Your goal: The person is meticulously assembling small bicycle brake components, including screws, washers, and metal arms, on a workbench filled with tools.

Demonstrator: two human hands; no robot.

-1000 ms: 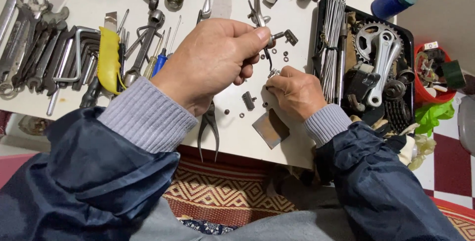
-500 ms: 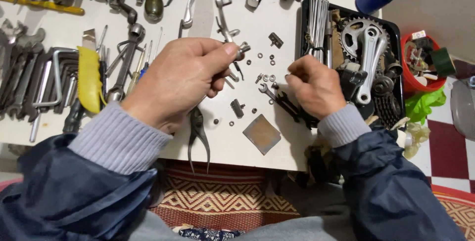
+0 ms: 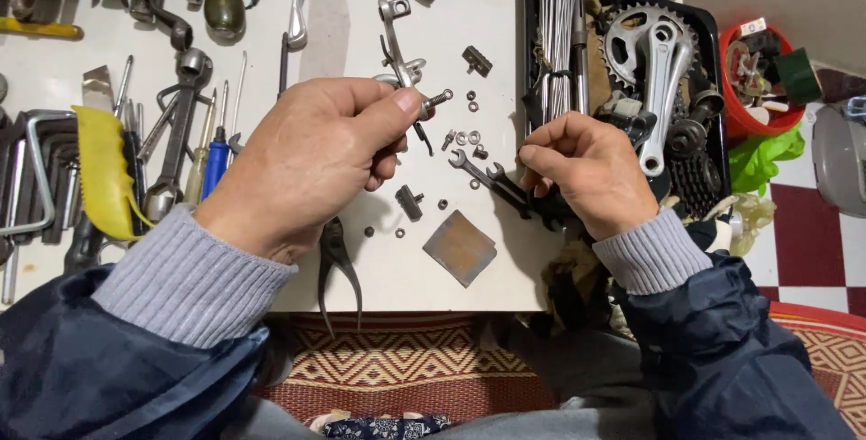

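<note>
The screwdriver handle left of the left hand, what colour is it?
Blue, seen in the head view: the screwdriver handle lies among the tools.

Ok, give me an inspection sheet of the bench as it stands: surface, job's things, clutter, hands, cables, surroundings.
Surface: white table, crowded with tools and parts.
Job's things: small metal brake part with a bolt in the left hand; dark open-ended wrenches by the right hand.
Clutter: loose nuts and washers, square metal plate, pliers, blue-handled screwdriver, yellow cloth, black tray with crank and sprocket, spokes.
Hands: left pinches the brake part; right rests on the wrenches, grip unclear.
Cables: nothing seen.
Surroundings: red tub, green bag, patterned rug, checkered floor.
</note>
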